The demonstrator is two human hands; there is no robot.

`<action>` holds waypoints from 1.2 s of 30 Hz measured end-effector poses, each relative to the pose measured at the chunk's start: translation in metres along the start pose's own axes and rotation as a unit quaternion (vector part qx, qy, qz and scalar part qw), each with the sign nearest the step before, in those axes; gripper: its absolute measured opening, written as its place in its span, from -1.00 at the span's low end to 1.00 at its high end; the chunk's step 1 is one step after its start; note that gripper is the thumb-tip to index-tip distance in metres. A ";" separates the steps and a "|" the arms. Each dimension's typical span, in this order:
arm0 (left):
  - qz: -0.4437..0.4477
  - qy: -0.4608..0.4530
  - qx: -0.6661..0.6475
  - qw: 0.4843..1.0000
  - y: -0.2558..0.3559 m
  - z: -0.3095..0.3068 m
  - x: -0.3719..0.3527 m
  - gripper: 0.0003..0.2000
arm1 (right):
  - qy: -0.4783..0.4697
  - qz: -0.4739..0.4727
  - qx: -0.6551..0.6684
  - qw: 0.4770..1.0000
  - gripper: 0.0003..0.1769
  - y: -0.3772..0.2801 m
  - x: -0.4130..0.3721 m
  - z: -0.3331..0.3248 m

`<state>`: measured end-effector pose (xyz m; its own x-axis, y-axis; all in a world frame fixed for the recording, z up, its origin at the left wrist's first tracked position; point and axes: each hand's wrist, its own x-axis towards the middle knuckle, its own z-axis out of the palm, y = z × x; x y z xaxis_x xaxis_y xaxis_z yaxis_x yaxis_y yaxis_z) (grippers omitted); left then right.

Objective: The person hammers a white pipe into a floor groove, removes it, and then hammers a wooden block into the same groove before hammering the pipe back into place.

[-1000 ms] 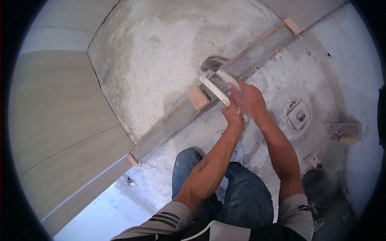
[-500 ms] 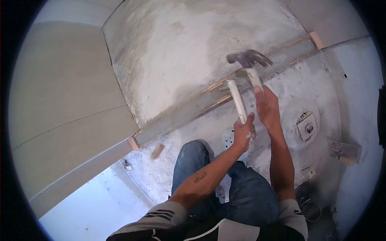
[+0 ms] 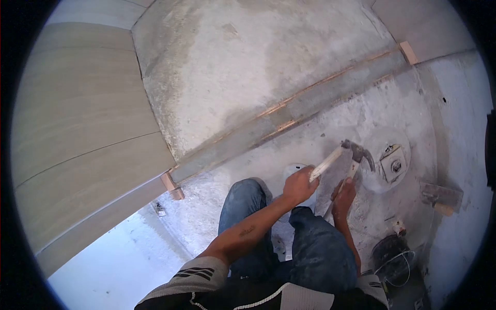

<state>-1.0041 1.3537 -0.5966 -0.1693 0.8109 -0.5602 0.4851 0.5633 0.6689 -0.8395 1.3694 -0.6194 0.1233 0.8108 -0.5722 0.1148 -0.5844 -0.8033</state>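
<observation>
My left hand (image 3: 300, 184) is closed around a pale, narrow stick (image 3: 326, 164), which slants up to the right. A claw hammer (image 3: 358, 154) with a dark head and whitish handle is gripped in my right hand (image 3: 343, 197). The hammer's striking face overlaps the upper end of the stick in this view. Both hands are above the dusty floor, in front of my bent knees. Beneath the left hand shows part of a white round object (image 3: 293, 169), mostly covered by the arm and leg.
A grey sill strip (image 3: 310, 106) with wooden edging crosses the floor, with wood blocks (image 3: 407, 52) at its ends. On the right are a drain fitting (image 3: 396, 165), a flat trowel (image 3: 442, 195) and a black bucket (image 3: 391, 254). Tan panels (image 3: 85, 103) stand at left.
Both hands have come down and closer to my body. The stick has tilted to the right, and the hammer has swung down from above the sill strip to the stick's end.
</observation>
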 end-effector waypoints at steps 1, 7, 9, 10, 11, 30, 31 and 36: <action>0.006 -0.010 0.020 1.000 0.002 0.000 0.004 -0.65 | 0.020 0.026 0.021 0.999 -0.52 0.008 -0.005 0.000; 0.008 -0.033 0.018 0.999 -0.007 0.020 0.014 -0.51 | 0.064 0.075 0.079 0.992 -0.60 0.019 -0.028 -0.004; -0.008 -0.005 -0.009 1.000 -0.008 0.033 0.020 -0.44 | 0.046 0.093 0.095 0.990 -0.65 0.026 -0.021 -0.011; -0.001 0.002 -0.046 0.999 -0.009 0.038 0.022 -0.39 | 0.020 0.101 0.092 0.990 -0.65 0.039 -0.017 -0.017; 0.005 0.012 -0.083 0.996 -0.016 0.035 0.019 -0.34 | 0.048 0.040 0.007 0.998 -0.65 0.058 -0.011 -0.023; -0.524 0.321 -0.172 0.770 -0.367 -0.156 -0.218 -0.49 | -0.009 0.094 -0.199 0.975 -0.62 0.097 -0.006 0.027; -0.539 0.333 -0.019 0.773 -0.370 -0.159 -0.224 -0.39 | -0.004 0.100 -0.201 0.975 -0.62 0.090 -0.003 0.018; -0.481 0.353 0.109 0.795 -0.401 -0.196 -0.226 -0.07 | 0.028 0.126 -0.182 0.975 -0.61 0.059 0.002 -0.011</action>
<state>-1.3283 0.9760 -0.6424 -0.9540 -0.0477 -0.2959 -0.0357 0.9983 -0.0459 -0.8219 1.3359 -0.6657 0.2444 0.6431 -0.7257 0.4152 -0.7458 -0.5210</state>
